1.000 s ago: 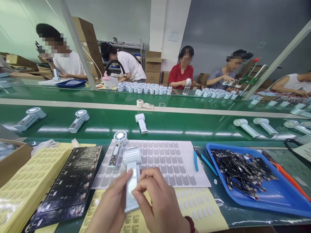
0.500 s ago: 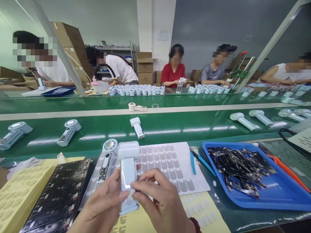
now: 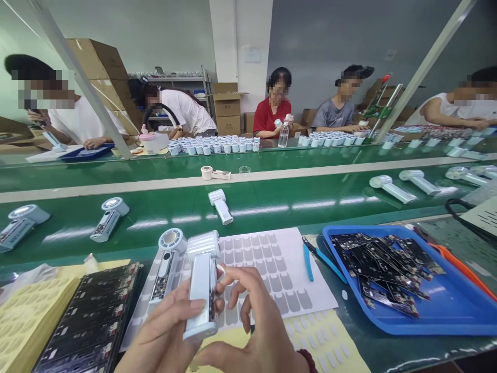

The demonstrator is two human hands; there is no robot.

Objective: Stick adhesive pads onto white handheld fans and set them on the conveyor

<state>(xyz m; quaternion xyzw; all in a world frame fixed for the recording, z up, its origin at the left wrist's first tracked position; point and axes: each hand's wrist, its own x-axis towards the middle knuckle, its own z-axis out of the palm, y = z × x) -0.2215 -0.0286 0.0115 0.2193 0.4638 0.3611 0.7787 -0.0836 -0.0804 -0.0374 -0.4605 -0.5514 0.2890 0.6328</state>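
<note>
In the lower centre of the frame the left hand (image 3: 166, 331) grips a white handheld fan (image 3: 202, 287) by its handle, fingers closed around it. The right hand (image 3: 248, 316) touches the handle side with fingers half curled and a little apart. The step seems to be fitting or pressing a part on the handle; the next move probably needs careful pressure along the edge. A sheet of grey stickers (image 3: 279, 259) lies just behind.

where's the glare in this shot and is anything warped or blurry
Head view: ceiling lights leave bright streaks on the green belt; the wide lens bows the belt's edges and slants the metal poles; the hand-held fan is sharp, while faces opposite are pixelated.
</note>
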